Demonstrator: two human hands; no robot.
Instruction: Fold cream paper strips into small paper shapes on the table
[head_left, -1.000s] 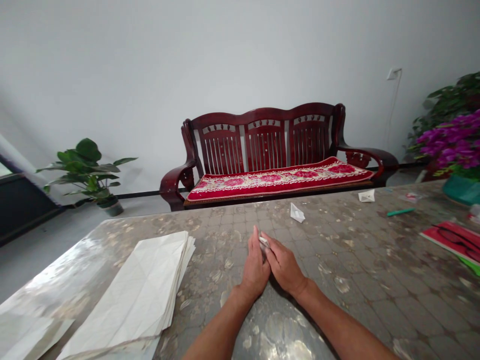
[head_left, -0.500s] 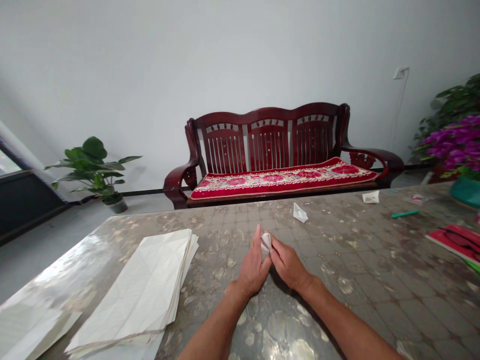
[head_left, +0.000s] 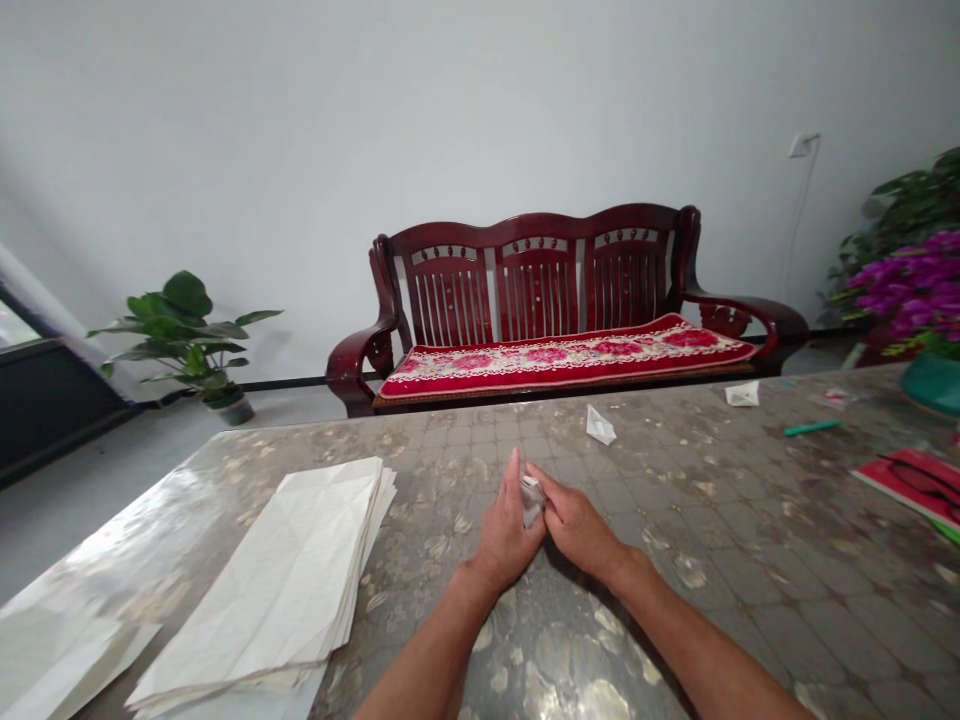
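A small folded piece of white paper is held between my two hands above the middle of the table. My left hand supports it from the left, fingers straight and close together, thumb reaching across beneath. From the right, my right hand pinches its edge between thumb and fingers. Part of the paper is hidden by the fingers. Beyond my hands sits a folded paper boat. Farther right on the table stands another small folded paper piece.
Left of my arms lies a stack of white paper sheets, with more paper at the corner. A green pen, a red book with glasses on it and a flower pot are at right. Behind the table stands a wooden bench.
My right fingers have shifted slightly down and right on the folded paper. Its top now looks lower and more tilted. The things on the table have stayed put.
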